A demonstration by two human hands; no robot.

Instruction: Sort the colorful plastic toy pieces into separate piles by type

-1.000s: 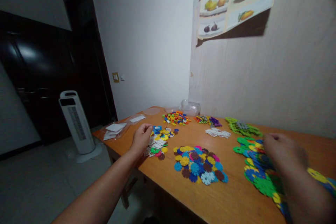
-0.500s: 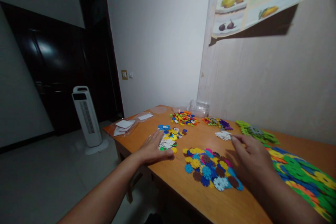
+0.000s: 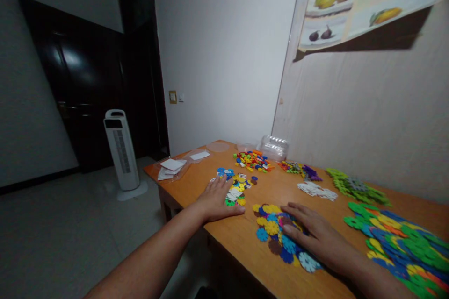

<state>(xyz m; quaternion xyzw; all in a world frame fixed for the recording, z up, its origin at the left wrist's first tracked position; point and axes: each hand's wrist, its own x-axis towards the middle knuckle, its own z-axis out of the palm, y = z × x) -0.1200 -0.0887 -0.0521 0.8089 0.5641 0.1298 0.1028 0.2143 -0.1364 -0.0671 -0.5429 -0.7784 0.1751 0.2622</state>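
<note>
My left hand rests with fingers spread at the left side of a small mixed pile: yellow and blue notched discs with white flat pieces among them. Over a larger pile of colourful notched plastic discs lies my right hand, fingers stretched out and thumb apart. It covers the pile's right part, and nothing shows in its grip. Behind the right hand a loose group of white flat pieces lies on the table.
The wooden table also bears small coloured blocks, purple pieces, light green pieces, large flat coloured pieces, a clear plastic box and bags with white cards. A tower heater or fan stands on the floor.
My right hand has left the white pieces and come down leftward onto the large disc pile. The white pieces are now more spread out. The view has turned slightly left.
</note>
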